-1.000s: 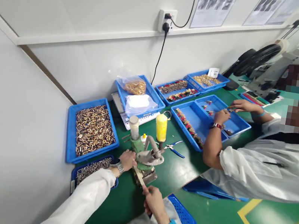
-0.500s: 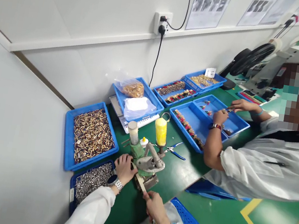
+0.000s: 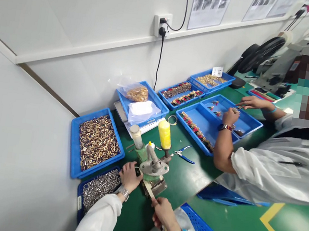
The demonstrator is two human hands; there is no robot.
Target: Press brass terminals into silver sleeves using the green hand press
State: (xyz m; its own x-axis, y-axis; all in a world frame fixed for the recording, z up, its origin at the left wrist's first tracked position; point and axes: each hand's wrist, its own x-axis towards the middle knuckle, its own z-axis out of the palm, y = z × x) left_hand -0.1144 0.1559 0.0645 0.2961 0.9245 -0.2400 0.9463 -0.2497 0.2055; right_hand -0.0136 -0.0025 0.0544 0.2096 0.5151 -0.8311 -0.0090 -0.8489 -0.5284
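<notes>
A small green hand press [image 3: 144,155] with a grey metal head [image 3: 154,166] stands on the bench before me. A narrow, pale flat strip [image 3: 148,189] runs along its near side. My right hand [image 3: 164,212] pinches the strip's near end between thumb and fingers. At the strip's far end, my left hand [image 3: 130,177] lies against the left side of the press, its fingers curled; what they hold is hidden. On the press stand a yellow bottle [image 3: 164,134] and a clear, pale-capped container [image 3: 136,137].
Blue trays of brass-coloured pieces [image 3: 98,138] and silver pieces [image 3: 100,189] lie left. Blue-handled pliers [image 3: 184,157] rest right of the press. Behind it, a tray with plastic bags [image 3: 143,112] sits on a scale. A co-worker's hands [image 3: 230,117] are over a blue tray at right.
The view has shifted a little. The metal head of the press sits at a different angle. Both my hands keep their places at the strip.
</notes>
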